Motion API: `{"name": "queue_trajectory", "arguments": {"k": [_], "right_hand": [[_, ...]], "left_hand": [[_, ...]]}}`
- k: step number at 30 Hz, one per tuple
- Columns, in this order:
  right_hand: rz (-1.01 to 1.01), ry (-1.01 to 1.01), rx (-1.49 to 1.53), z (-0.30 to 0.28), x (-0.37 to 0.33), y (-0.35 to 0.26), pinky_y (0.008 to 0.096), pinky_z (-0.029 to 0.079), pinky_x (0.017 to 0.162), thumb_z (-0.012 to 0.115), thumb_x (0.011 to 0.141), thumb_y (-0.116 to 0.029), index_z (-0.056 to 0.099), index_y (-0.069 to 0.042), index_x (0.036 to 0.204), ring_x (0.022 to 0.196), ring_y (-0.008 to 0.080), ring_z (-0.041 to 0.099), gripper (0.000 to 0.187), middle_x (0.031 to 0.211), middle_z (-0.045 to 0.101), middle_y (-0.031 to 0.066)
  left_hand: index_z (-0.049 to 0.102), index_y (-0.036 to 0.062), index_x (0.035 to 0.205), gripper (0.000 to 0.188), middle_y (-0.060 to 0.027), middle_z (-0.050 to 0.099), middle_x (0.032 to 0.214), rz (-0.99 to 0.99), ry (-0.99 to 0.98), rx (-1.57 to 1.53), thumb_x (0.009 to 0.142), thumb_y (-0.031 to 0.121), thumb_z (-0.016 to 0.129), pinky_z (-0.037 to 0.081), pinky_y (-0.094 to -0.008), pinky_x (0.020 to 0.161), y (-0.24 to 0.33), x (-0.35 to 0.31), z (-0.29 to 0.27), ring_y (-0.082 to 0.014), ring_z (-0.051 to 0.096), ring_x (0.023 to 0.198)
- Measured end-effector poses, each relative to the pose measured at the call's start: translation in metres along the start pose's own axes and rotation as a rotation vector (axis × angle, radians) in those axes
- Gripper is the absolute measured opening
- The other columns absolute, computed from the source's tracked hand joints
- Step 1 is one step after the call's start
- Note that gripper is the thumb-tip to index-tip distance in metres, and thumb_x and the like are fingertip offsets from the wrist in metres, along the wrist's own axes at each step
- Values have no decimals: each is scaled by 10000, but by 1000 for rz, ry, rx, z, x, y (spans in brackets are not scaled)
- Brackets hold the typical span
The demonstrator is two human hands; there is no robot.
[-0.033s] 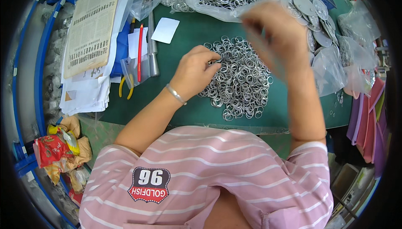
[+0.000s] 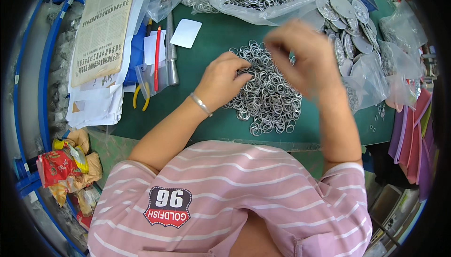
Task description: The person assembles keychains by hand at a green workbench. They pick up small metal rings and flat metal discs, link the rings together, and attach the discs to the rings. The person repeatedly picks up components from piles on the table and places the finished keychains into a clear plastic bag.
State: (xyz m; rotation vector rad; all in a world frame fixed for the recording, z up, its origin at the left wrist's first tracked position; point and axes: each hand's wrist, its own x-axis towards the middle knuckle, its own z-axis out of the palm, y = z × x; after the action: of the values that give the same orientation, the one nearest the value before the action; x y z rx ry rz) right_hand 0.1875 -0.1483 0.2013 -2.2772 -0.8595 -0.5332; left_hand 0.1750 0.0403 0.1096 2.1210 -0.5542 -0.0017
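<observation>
A green worktable (image 2: 211,36) is observed, its surface largely taken up by metal parts and papers. Well to the left of the ring pile (image 2: 272,102), a stack of papers (image 2: 96,105) is noted. The pile itself, of loose silver-coloured rings, is heaped on the worktable. Beyond the pile, further rings are contained in a clear plastic bag (image 2: 270,18); beyond it to the right, metal discs (image 2: 343,7) are stacked loosely. The right hand (image 2: 300,57) is held over the pile's far right part, blurred; whether its fingers are closed on anything cannot be told. The left hand (image 2: 221,78) is placed at the pile's left edge, thumb and forefinger tips slightly apart; whether a ring is held cannot be told. Left of the pile, a white card (image 2: 186,33) and, farther off, a red pencil (image 2: 157,60) are recorded.
</observation>
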Motion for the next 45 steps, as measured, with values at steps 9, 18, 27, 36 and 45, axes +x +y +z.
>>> {"name": "queue_trajectory", "arguments": {"k": [9, 18, 27, 36, 45], "right_hand": [[193, -113, -96, 40, -67, 10, 387, 499, 650, 654, 736, -1, 650, -11, 827, 762, 292, 603, 92, 848, 609, 104], [684, 221, 1011, 25, -58, -15, 224, 493, 617, 594, 800, 78, 638, 1, 873, 717, 125, 614, 115, 823, 629, 77], [-223, 478, -210, -21, 41, 11, 347, 473, 709, 601, 717, 86, 650, -26, 921, 803, 313, 587, 238, 944, 608, 151], [205, -245, -128, 17, -57, 23, 377, 503, 716, 597, 681, 73, 670, -46, 889, 855, 281, 597, 251, 910, 616, 71], [459, -138, 93, 21, -66, 28, 341, 486, 654, 643, 750, 15, 672, -22, 882, 770, 232, 606, 140, 842, 630, 68]], "left_hand": [[654, -4, 841, 88, -53, 662, 792, -201, 83, -392, 776, 15, 709, 485, -225, 585, 8, -2, 12, -88, 588, 630], [608, -29, 914, 104, -105, 661, 827, -571, -118, -993, 819, -61, 638, 527, -239, 628, 30, -3, -18, -118, 624, 677], [661, -2, 887, 117, -94, 656, 886, 625, 476, 259, 773, -25, 670, 509, -258, 645, 72, 81, -71, -171, 641, 706], [665, 12, 860, 127, -118, 596, 795, 358, -59, 176, 737, -19, 658, 498, -362, 677, 10, 28, 2, -302, 608, 774], [653, 9, 828, 80, -130, 599, 802, 240, -121, 97, 752, 27, 671, 483, -380, 685, 5, 29, 3, -311, 599, 759]]}}
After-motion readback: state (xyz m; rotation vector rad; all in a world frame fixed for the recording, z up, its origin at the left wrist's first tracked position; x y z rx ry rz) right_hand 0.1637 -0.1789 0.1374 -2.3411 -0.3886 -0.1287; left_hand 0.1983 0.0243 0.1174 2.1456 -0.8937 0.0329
